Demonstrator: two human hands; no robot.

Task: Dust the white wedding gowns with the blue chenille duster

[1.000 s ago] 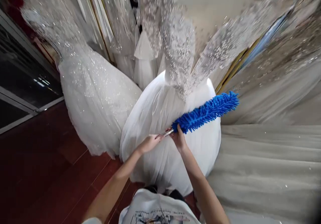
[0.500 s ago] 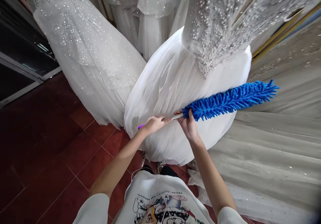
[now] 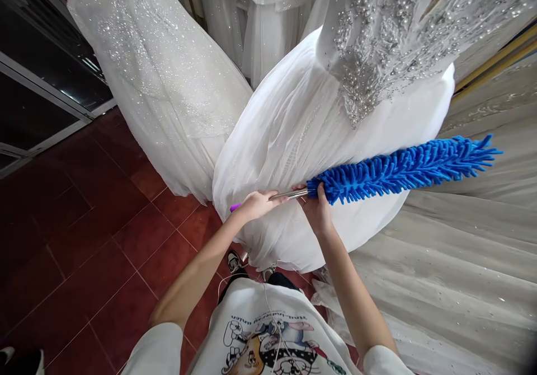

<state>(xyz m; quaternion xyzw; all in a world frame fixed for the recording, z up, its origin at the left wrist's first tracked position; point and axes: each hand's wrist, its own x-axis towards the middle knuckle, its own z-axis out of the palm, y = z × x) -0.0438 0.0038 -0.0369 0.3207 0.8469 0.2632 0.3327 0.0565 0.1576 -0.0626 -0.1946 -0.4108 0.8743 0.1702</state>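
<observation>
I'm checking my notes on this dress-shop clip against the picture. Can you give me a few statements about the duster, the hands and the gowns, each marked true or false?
1. Both hands grip the blue duster by its handle. True: the left hand holds the metal shaft near its purple end and the right hand holds it just below the blue head.
2. The duster head is red. False: it is bright blue and fluffy.
3. The duster lies across the skirt of a white gown with a beaded bodice. True.
4. The floor is covered in grey carpet. False: it is dark red tile.
5. Only one gown is in view. False: a sequinned white gown stands to the left, with more behind.
</observation>
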